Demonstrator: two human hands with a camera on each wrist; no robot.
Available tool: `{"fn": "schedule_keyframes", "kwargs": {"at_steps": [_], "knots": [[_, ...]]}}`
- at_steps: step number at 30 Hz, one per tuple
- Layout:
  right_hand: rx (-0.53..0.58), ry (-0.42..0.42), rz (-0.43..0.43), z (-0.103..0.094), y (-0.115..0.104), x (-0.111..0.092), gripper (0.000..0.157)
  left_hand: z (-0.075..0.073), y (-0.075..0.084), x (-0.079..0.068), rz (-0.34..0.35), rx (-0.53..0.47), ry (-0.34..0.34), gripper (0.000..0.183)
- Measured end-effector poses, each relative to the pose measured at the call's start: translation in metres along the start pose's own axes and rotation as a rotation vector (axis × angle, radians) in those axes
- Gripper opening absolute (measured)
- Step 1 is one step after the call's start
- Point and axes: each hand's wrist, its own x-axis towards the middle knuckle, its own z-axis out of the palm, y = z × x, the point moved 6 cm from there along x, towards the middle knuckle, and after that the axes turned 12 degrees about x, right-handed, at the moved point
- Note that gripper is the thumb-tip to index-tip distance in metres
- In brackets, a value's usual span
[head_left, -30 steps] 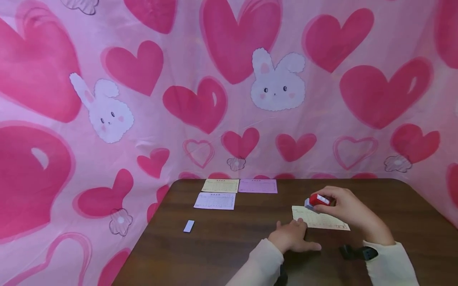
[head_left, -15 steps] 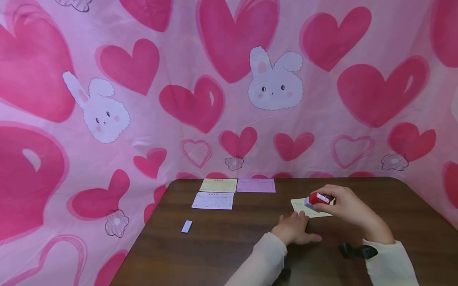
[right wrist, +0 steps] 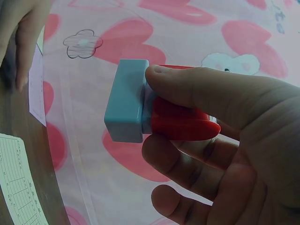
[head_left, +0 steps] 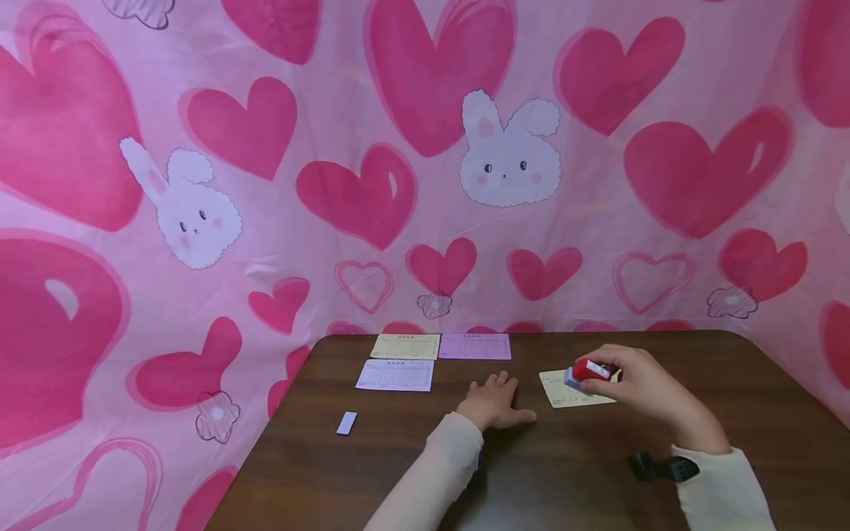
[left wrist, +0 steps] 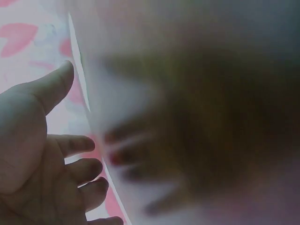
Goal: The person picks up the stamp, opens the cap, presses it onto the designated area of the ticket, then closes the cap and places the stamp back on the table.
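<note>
My right hand [head_left: 634, 380] pinches a self-inking stamp [head_left: 589, 372] with a red handle and a pale blue-grey block. In the right wrist view, thumb and fingers close around the red part of the stamp [right wrist: 183, 117], with the pale block jutting out sideways. Under it on the table lies a pale yellow printed slip [head_left: 561, 398], partly covered by stamp and hand. My left hand [head_left: 491, 404] is spread with fingers straight, low over the table to the left of that slip, holding nothing. In the left wrist view the hand [left wrist: 42, 154] shows its palm side and loosely bent fingers.
On the brown table [head_left: 299, 472], a yellow slip [head_left: 405, 346], a pink-purple slip [head_left: 474, 346] and a pale lilac slip [head_left: 395, 375] lie at the back left. A small white rectangular piece [head_left: 347, 422] sits nearer. A pink heart-patterned cloth [head_left: 358, 88] hangs behind.
The yellow slip under the stamp has shifted away and turned slightly. My left hand has since left its edge and moved left. My right hand keeps the stamp in nearly the same place.
</note>
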Motion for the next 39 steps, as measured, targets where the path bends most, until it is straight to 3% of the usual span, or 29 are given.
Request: {"fn": "schedule_keyframes", "kwargs": {"at_steps": [8,15,21,28,39], "knots": [[0.007,0.003,-0.007,0.001,-0.003,-0.001,0.027,-0.001,-0.062,0.011,-0.109,0.023,0.026,0.087],[0.015,-0.008,0.025,0.006,-0.003,-0.002,0.028,-0.004,-0.086,0.008,-0.157,0.035,0.057,0.090],[0.007,-0.009,0.032,0.004,-0.005,-0.002,0.029,-0.007,-0.087,0.007,-0.178,0.004,0.049,0.089],[0.009,-0.017,0.063,0.003,-0.007,-0.003,0.028,0.000,-0.078,0.009,-0.165,0.049,0.051,0.093],[0.017,-0.045,0.059,0.008,-0.007,-0.001,0.028,0.000,-0.067,-0.016,-0.191,0.025,0.003,0.090]]}}
